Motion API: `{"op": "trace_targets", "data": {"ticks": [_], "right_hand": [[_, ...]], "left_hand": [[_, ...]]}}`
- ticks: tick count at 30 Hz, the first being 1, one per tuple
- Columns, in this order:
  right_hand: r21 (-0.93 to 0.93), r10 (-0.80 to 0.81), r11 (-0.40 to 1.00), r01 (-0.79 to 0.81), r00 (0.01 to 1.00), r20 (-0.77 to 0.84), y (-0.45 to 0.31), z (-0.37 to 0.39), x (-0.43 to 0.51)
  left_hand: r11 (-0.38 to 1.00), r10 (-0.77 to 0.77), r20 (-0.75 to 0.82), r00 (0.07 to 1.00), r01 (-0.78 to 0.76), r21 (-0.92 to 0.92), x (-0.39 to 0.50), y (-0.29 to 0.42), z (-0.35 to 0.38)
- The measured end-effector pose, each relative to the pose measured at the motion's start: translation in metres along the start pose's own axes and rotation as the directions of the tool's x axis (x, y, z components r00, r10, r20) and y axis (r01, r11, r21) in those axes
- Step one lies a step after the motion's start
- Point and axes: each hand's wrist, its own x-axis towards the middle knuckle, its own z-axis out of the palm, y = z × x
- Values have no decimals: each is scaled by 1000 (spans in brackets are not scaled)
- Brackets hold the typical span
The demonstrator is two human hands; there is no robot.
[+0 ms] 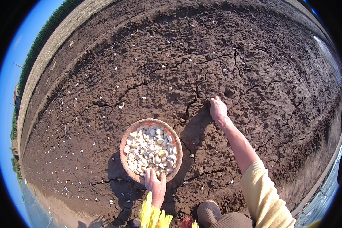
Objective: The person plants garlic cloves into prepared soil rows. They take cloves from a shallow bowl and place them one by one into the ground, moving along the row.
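Observation:
A round clay-coloured bowl (123, 155) full of peeled-looking garlic cloves (151, 148) is in front of me, left of centre. My left hand (154, 185) reaches over its near rim, with fingers and thumb among the nearest cloves. Whether it grips the rim or a clove cannot be made out. Beyond the bowl and to its right, my right hand (218, 109) is low at the cracked brown soil (245, 122). Its fingers are curled and point down, and the tips are hidden, so anything pinched in them is out of sight.
Pale cloves dot the soil, among them one (121, 105) beyond the bowl and one (191, 155) to its right. My boot (209, 212) shows at the bottom. Clear plastic sheeting (325, 182) runs along the right edge. A low soil ridge (82, 57) crosses the far left.

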Motion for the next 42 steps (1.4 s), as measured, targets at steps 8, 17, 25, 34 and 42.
{"op": "trace_targets", "data": {"ticks": [8, 17, 25, 34, 42], "right_hand": [[263, -125, 963, 60, 964, 237, -26, -86, -11], [552, 30, 671, -495, 762, 646, 97, -225, -11], [-139, -23, 989, 47, 985, 169, 5, -194, -113], [314, -171, 945, 92, 957, 233, -53, -164, -176], [795, -371, 607, 20, 891, 261, -153, -163, -209]], "left_hand": [[999, -32, 54, 998, 33, -10, -1, -11, 5], [987, 23, 169, 985, 4, -160, 8, -15, -3], [984, 6, 233, 972, 36, -175, 11, -31, -2], [379, -280, 449, 849, 527, -761, 9, -39, -26], [-354, -179, 736, 652, 656, -667, -10, 10, -40]]}}
